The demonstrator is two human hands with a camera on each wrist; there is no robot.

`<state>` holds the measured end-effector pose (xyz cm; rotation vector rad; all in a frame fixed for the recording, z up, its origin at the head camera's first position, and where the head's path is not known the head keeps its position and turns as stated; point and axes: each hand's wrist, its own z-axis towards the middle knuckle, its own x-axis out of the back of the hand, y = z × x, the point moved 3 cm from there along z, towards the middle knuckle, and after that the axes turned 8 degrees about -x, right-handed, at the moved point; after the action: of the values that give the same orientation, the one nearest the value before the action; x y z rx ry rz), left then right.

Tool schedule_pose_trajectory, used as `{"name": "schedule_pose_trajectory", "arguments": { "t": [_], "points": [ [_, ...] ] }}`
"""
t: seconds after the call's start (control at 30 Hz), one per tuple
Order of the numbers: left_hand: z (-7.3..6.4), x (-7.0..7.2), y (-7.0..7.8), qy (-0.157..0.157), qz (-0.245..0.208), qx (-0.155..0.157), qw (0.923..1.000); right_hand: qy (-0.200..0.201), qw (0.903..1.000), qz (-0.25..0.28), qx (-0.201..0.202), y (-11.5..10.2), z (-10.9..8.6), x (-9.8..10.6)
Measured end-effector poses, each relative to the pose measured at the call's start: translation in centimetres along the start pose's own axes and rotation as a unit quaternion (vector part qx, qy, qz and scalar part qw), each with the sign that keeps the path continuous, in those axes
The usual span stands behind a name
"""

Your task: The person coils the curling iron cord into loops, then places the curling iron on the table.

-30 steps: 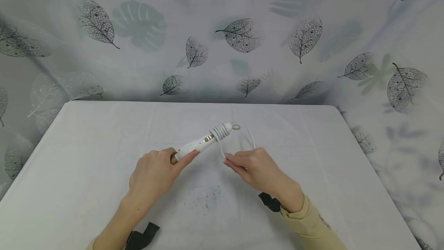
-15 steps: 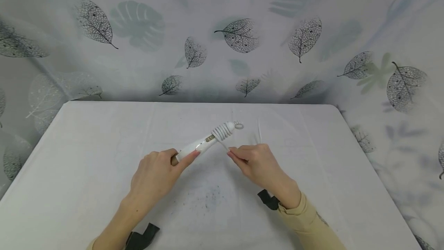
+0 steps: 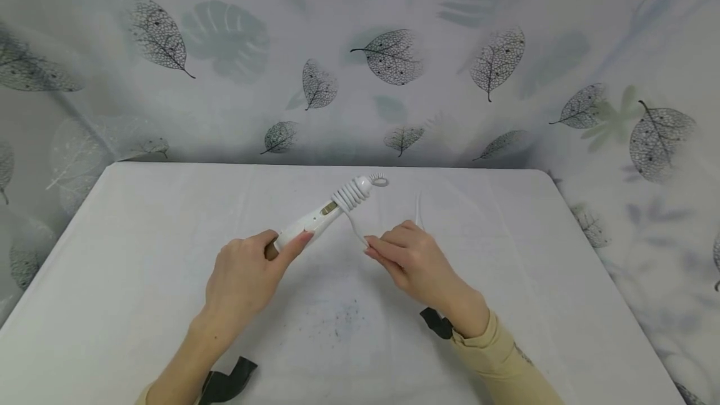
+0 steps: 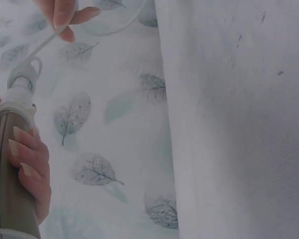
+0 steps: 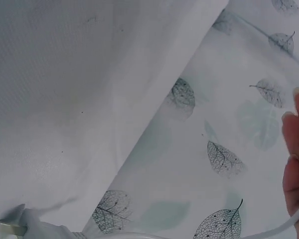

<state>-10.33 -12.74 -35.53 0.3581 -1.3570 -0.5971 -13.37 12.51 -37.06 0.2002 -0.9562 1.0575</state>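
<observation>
A white curling iron (image 3: 300,222) with a gold control panel slants up to the right, above the table. My left hand (image 3: 244,277) grips it near its lower end, thumb along the white body. The left wrist view shows its brown barrel (image 4: 12,174) with fingers (image 4: 32,162) curled round it. Several turns of white cord (image 3: 350,195) wrap the handle's upper end, where a small ribbed loop sticks out. My right hand (image 3: 419,264) pinches the loose cord (image 3: 355,227) between thumb and fingers, to the right of the handle. Past that hand, more cord (image 5: 271,231) trails off.
A white cloth covers the table (image 3: 140,236), with small dark specks (image 3: 340,320) in front of the hands. A leaf-printed curtain (image 3: 360,111) hangs behind and along both sides. Black straps (image 3: 227,383) show at the wrists.
The left hand has raised the curling iron and shifted it slightly left. The right hand moved slightly right and now stays nearby, with the cord span between the hands slacker than half a second ago.
</observation>
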Motion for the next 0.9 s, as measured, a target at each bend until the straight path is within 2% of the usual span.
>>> {"name": "schedule_pose_trajectory", "arguments": {
  "t": [0.17,0.4,0.63,0.9],
  "points": [
    [0.13,0.09,-0.02,0.007,0.001,-0.005,1.0000,-0.026,0.9996,-0.002,0.007,-0.05,-0.20,-0.04],
    [0.09,-0.03,0.19,-0.004,0.005,-0.023,0.9997,-0.026,0.9988,-0.040,-0.014,0.50,-0.33,-0.34],
    [-0.06,-0.12,0.42,0.004,0.005,-0.038,0.9993,-0.048,0.9981,-0.033,-0.022,0.66,-0.37,-0.39],
    [-0.28,-0.50,0.56,-0.003,-0.008,-0.047,0.9989,-0.072,0.9966,-0.034,-0.023,0.73,-0.49,-0.59]
  ]
}}
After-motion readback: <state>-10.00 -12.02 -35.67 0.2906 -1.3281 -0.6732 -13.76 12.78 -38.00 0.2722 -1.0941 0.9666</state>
